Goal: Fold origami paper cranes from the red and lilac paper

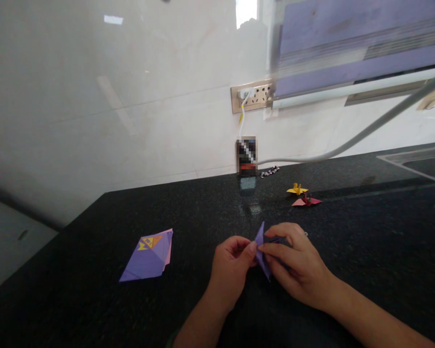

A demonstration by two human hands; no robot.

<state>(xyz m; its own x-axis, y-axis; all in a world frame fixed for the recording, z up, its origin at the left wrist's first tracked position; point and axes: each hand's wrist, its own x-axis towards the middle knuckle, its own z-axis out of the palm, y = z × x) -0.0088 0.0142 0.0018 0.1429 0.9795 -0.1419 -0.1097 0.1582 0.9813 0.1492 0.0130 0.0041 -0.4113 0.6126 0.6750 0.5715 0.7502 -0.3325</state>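
A small piece of folded purple paper (pixel 261 258) is held up between my two hands, a little above the dark counter. My left hand (pixel 231 263) pinches its near-left side between thumb and fingers. On the other side, my right hand (pixel 297 263) has its fingertips against the paper, and part of it is hidden behind them. Beyond my right hand sit a yellow origami crane (pixel 297 189) and a red-and-pink origami crane (pixel 306 200), close together. Off to the left lies a purple folded sheet (pixel 147 258) with a yellow-and-orange print and a pink layer showing.
The black speckled counter (pixel 199 208) runs along a pale tiled wall. A phone-sized object (pixel 247 157), blurred out, leans there, with a white cable (pixel 242 116) rising to a socket plate (pixel 252 95). A beaded string (pixel 270 171) lies beside it. A grey hose (pixel 366 123) curves at right.
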